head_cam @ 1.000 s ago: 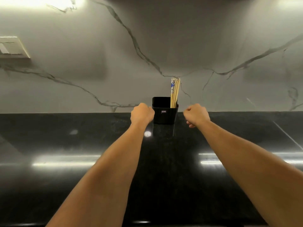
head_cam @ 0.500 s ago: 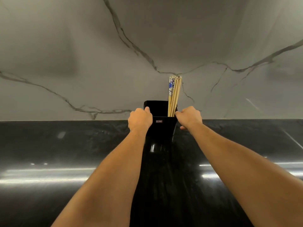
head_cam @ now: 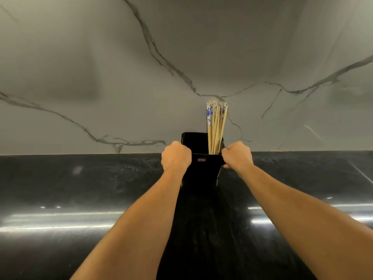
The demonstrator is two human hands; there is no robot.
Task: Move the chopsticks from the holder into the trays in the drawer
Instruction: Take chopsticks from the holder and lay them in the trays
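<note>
1. Centre of frame: my left hand (head_cam: 176, 156) and right hand (head_cam: 238, 156), which a second ago hung as loose fists to either side of the glossy black square plastic holder (head_cam: 202, 168), have closed in and now grip its left and right edges at the rim, fingers curled round it.
2. I read this as taking hold of the whole holder, not picking single sticks; no chopstick has left it yet.
3. The bundle of pale wooden chopsticks (head_cam: 216, 128), one pair patterned blue and white, stands upright in the holder's right half. It rises above and between the hands, nearer the right one, and neither hand touches it.
4. The holder sits at the far edge of the polished black stone bench (head_cam: 80, 188), against the grey veined marble wall (head_cam: 121, 77).
5. Drawer and trays are out of frame.
</note>
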